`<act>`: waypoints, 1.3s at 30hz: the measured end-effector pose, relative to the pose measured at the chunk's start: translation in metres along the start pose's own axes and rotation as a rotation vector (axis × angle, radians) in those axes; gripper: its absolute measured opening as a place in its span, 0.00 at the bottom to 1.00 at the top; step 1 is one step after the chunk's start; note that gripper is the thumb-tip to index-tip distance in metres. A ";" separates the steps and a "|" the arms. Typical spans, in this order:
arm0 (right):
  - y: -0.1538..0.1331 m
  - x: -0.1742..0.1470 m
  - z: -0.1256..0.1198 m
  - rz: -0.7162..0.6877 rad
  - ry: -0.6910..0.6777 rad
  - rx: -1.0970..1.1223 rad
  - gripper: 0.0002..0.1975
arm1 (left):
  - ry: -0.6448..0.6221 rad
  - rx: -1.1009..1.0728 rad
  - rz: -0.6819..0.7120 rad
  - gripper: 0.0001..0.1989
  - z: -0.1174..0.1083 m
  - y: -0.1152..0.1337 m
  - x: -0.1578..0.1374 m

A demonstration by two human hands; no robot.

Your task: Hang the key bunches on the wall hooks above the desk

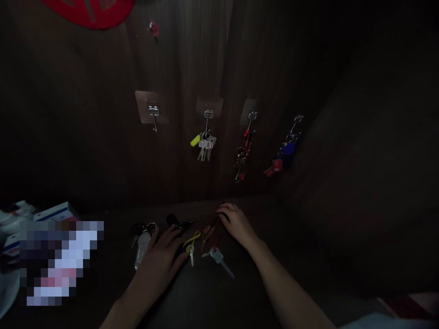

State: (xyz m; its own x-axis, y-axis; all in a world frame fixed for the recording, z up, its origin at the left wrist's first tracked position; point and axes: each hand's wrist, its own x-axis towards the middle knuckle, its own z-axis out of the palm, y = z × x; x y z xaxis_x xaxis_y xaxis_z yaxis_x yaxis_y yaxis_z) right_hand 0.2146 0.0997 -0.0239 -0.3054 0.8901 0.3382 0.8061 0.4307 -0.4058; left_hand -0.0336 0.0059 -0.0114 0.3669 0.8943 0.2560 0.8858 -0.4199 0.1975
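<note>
My left hand [164, 253] rests palm down on the dark surface with its fingers apart. To its left lies a bunch of keys [142, 246] with a ring and a pale tag. A black key fob [173, 221] is just beyond its fingertips. Close to its thumb is a small key [191, 256] on a yellow loop [192, 240]. My right hand [236, 224] has its fingers closed around the upper end of a thin brown strap [211, 228]. Below the strap lies a key with a translucent head [217, 256].
On the dark wall, one hook [154, 119] at left is bare. Others hold keys with a yellow tag [205, 146], a colourful cord with keys [243, 157], and blue and red tags [286, 151]. Boxes [56, 212] stand at left. A red decoration [99, 13] is above.
</note>
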 end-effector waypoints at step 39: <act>-0.017 -0.001 -0.017 -0.136 0.065 0.142 0.12 | 0.161 -0.481 -0.146 0.13 -0.003 0.001 0.001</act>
State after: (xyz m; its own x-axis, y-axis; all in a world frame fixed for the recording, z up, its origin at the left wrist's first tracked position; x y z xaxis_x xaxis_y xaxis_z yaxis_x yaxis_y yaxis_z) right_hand 0.2100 0.0887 -0.0033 -0.3694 0.8128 0.4504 0.6786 0.5671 -0.4668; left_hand -0.0331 0.0062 -0.0079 0.1675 0.9298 0.3277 0.6805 -0.3496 0.6440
